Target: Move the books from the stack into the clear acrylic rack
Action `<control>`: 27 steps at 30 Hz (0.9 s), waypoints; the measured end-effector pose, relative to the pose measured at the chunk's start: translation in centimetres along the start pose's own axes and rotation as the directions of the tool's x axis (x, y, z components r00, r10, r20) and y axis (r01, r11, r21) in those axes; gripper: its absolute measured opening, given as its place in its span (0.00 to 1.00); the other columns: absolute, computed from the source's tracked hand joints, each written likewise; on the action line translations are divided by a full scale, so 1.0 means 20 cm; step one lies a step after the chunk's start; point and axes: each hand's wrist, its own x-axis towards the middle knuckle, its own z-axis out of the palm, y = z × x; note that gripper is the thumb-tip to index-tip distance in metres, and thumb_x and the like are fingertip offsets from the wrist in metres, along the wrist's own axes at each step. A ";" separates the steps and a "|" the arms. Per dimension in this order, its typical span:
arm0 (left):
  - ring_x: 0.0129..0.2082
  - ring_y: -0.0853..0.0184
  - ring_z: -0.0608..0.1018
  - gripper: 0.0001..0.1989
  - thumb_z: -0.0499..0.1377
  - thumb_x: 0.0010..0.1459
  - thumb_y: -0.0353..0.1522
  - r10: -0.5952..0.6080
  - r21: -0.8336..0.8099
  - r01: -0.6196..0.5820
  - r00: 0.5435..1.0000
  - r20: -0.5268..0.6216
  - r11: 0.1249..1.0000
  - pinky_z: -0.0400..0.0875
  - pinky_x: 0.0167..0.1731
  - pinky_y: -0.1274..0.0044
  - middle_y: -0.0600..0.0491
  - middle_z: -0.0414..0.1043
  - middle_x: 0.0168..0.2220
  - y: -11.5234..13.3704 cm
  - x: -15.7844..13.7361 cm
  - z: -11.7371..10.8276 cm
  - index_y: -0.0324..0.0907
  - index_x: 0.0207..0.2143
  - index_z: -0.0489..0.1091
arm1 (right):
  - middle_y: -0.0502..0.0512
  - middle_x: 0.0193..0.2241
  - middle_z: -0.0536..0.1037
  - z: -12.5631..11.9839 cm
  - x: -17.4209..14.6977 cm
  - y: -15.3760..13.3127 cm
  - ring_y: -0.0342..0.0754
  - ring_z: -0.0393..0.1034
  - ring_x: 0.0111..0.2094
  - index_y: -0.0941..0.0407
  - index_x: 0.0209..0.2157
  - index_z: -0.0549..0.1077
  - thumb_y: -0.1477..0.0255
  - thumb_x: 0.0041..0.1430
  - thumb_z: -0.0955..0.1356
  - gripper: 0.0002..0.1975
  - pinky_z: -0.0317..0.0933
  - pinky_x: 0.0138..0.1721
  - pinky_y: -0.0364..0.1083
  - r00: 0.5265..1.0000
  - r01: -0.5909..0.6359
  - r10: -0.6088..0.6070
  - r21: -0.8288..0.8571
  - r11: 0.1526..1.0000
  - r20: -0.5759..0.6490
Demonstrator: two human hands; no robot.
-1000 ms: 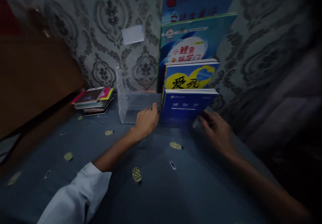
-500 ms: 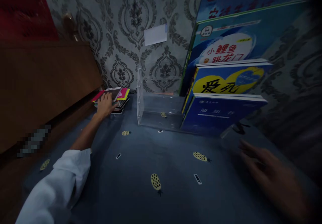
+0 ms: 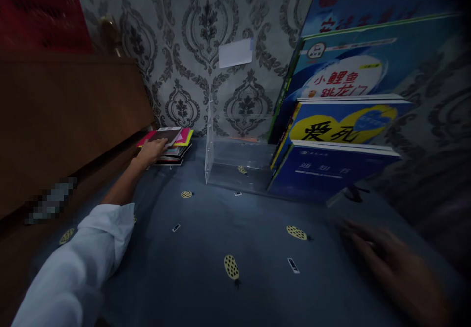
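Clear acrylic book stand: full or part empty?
Part empty. The clear stand holds four books at its right end; its left section shows only bare base and wallpaper through it.

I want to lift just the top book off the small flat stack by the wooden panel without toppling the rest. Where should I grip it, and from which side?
Probably the top book's near edge, coming from the front, where the left hand already rests. It lies flat on the stack; the wooden panel crowds the left and the wall lies behind, so thumb on top, fingers under that edge.
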 end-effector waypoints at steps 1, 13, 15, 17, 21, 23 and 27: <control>0.56 0.54 0.75 0.18 0.46 0.71 0.35 0.008 0.012 -0.008 1.000 -0.006 1.000 0.63 0.56 0.62 0.41 0.73 0.58 0.00 -0.01 -0.01 0.42 0.58 0.65 | 0.58 0.35 0.82 0.00 0.00 0.00 0.60 0.80 0.34 0.50 0.37 0.78 0.53 0.48 0.64 0.21 0.73 0.31 0.54 1.000 0.006 -0.006 0.000 1.000 0.002; 0.64 0.47 0.65 0.27 0.53 0.64 0.36 0.215 0.133 -0.201 0.971 -0.106 0.971 0.55 0.62 0.56 0.36 0.64 0.64 0.11 -0.32 -0.05 0.38 0.64 0.61 | 0.57 0.34 0.83 0.03 0.01 0.06 0.63 0.79 0.34 0.44 0.32 0.80 0.56 0.49 0.65 0.13 0.72 0.32 0.58 1.000 0.018 -0.018 0.035 0.999 -0.021; 0.68 0.46 0.58 0.33 0.53 0.61 0.30 0.170 0.142 -0.159 0.983 -0.069 0.977 0.55 0.62 0.54 0.38 0.54 0.70 0.12 -0.33 -0.01 0.37 0.68 0.54 | 0.57 0.32 0.82 0.03 0.01 0.05 0.63 0.79 0.33 0.44 0.30 0.79 0.56 0.48 0.66 0.13 0.72 0.32 0.58 0.999 0.023 -0.022 0.047 0.999 -0.027; 0.69 0.46 0.57 0.33 0.48 0.63 0.27 0.108 0.131 -0.104 0.994 -0.020 0.986 0.58 0.61 0.56 0.39 0.51 0.71 0.13 -0.32 0.01 0.36 0.70 0.51 | 0.57 0.32 0.83 0.03 0.01 0.05 0.63 0.79 0.34 0.44 0.30 0.79 0.56 0.49 0.66 0.13 0.72 0.33 0.58 1.000 0.021 -0.020 0.054 0.998 -0.016; 0.69 0.46 0.59 0.31 0.42 0.66 0.25 0.060 0.101 -0.060 0.998 0.006 0.993 0.60 0.61 0.57 0.40 0.51 0.71 0.18 -0.37 0.02 0.36 0.71 0.51 | 0.57 0.33 0.83 0.03 0.01 0.06 0.62 0.79 0.34 0.44 0.29 0.79 0.56 0.49 0.65 0.13 0.72 0.33 0.58 1.000 0.006 -0.006 0.041 0.999 -0.008; 0.69 0.47 0.60 0.30 0.42 0.66 0.25 0.070 0.092 -0.071 0.998 0.009 0.993 0.61 0.61 0.57 0.41 0.52 0.71 0.22 -0.44 0.00 0.37 0.70 0.52 | 0.58 0.34 0.83 0.04 0.01 0.07 0.64 0.79 0.35 0.44 0.29 0.79 0.56 0.48 0.65 0.13 0.72 0.35 0.59 1.000 0.015 -0.015 0.027 1.000 -0.024; 0.68 0.47 0.61 0.29 0.47 0.67 0.28 0.115 0.041 -0.116 0.993 0.018 0.992 0.63 0.60 0.59 0.41 0.55 0.70 0.32 -0.68 -0.03 0.38 0.69 0.55 | 0.58 0.34 0.83 0.04 0.01 0.09 0.65 0.78 0.36 0.44 0.30 0.80 0.56 0.47 0.66 0.13 0.72 0.37 0.61 0.999 0.028 -0.028 0.021 0.999 -0.020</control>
